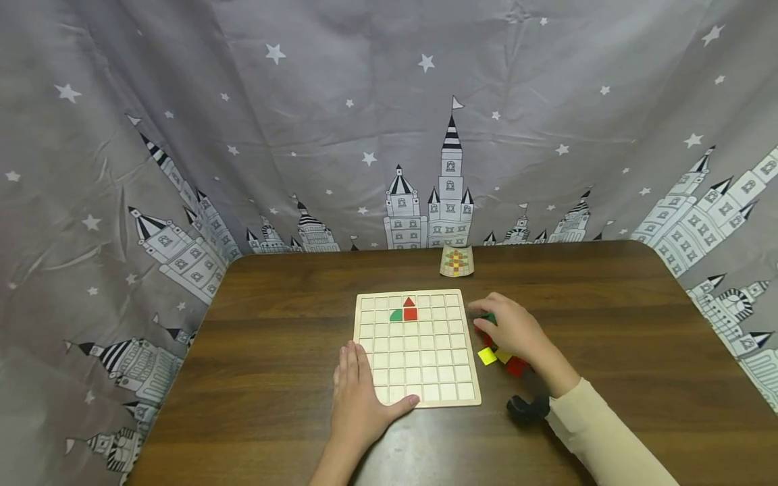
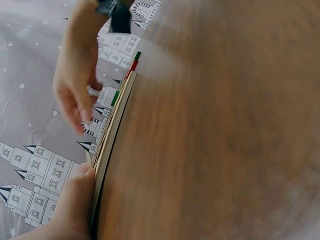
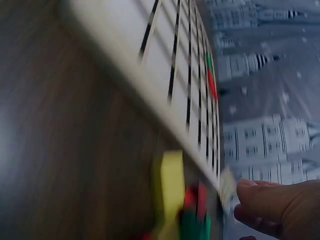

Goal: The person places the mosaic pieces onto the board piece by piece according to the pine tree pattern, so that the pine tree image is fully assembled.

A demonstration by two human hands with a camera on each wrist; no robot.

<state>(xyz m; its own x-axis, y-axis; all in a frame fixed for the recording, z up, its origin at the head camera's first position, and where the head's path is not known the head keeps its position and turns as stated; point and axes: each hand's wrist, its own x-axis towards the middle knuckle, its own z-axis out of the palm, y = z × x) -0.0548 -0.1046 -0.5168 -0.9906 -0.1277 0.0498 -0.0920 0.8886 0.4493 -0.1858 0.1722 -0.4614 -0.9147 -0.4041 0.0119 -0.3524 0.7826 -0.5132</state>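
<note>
A pale wooden grid board [image 1: 419, 364] lies on the table. My left hand [image 1: 357, 398] rests on its lower left corner, fingers straight along the left side and thumb at the near edge. Near the board's top sit a red triangle [image 1: 409, 302], a red square [image 1: 410, 314] and a green rounded piece [image 1: 396, 315]. To the right of the board, my right hand [image 1: 513, 327] hovers over a pile of loose pieces, fingers loosely bent, and no piece shows in its grasp. Around it lie a yellow square [image 1: 487, 356] and a red piece [image 1: 516, 366]; the hand partly hides the pile.
A small patterned card [image 1: 456, 262] with a coloured grid stands at the table's far edge. Brown wooden table [image 1: 273, 337] surface surrounds the board. A grey castle-print curtain [image 1: 340, 135] hangs behind. A black strap [image 1: 527, 409] is at the right wrist.
</note>
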